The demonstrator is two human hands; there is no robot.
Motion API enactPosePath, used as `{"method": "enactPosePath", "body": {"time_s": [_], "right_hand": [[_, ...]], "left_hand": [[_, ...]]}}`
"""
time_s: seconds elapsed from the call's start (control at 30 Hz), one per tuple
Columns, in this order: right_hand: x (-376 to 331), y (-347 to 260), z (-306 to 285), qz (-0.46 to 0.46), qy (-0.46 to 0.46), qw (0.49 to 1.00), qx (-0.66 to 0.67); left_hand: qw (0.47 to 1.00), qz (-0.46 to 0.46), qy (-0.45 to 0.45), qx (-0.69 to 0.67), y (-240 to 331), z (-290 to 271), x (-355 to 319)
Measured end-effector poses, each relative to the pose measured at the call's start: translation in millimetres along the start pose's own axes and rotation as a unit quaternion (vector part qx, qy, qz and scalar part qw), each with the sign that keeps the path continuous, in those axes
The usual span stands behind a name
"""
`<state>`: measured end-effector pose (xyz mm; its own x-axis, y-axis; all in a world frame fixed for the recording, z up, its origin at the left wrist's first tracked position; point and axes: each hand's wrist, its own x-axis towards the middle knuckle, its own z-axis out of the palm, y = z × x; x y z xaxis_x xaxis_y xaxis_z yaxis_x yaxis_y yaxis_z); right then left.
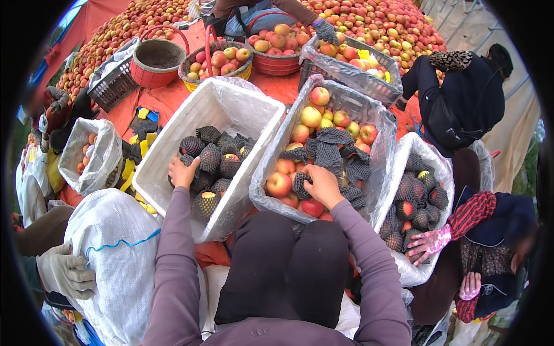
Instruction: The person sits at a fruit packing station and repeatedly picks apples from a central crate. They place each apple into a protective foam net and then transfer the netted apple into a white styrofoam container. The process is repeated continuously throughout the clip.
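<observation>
My left hand point(183, 172) is inside the white crate point(151, 164), its fingers curled round an apple in a black foam net point(186, 160), partly hidden by the hand. Several other netted apples point(210, 157) lie beside it. Over the grey crate point(264, 151), lined with clear plastic, my right hand point(323, 185) pinches a black foam net point(300, 186); whether an apple is inside that net I cannot tell. Bare red and yellow apples point(279, 184) fill this crate, and a heap of loose black foam nets point(332, 147) lies on top of them.
At right, a co-worker's patterned glove point(430, 243) touches a lined crate point(411, 271) of netted apples. A white woven sack point(115, 254) stands at left, near another person's gloved hand point(64, 271). Beyond are baskets point(156, 72), a black crate point(369, 81) and a large apple pile point(381, 26).
</observation>
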<state>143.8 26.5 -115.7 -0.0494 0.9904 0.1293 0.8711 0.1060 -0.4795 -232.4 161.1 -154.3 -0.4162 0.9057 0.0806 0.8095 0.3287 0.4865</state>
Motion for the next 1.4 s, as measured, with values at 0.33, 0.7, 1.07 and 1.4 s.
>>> {"method": "enactPosePath", "body": {"time_s": [0.33, 0.7, 1.07, 1.4], "right_hand": [[-11, -57, -103, -0.055, 0.169, 0.928, 0.327], [-42, -84, -117, -0.037, 0.203, 0.932, 0.3], [-55, -56, -109, 0.101, 0.094, 0.528, 0.838], [-40, -75, -111, -0.086, -0.142, 0.478, 0.862]], "left_hand": [[0.592, 0.115, -0.568, -0.56, 211, -70, -156], [0.584, 0.075, -0.474, -0.654, 215, -94, -201], [0.341, -0.145, -0.573, -0.731, 195, -89, -205], [0.466, -0.082, -0.584, -0.66, 208, -69, -198]]}}
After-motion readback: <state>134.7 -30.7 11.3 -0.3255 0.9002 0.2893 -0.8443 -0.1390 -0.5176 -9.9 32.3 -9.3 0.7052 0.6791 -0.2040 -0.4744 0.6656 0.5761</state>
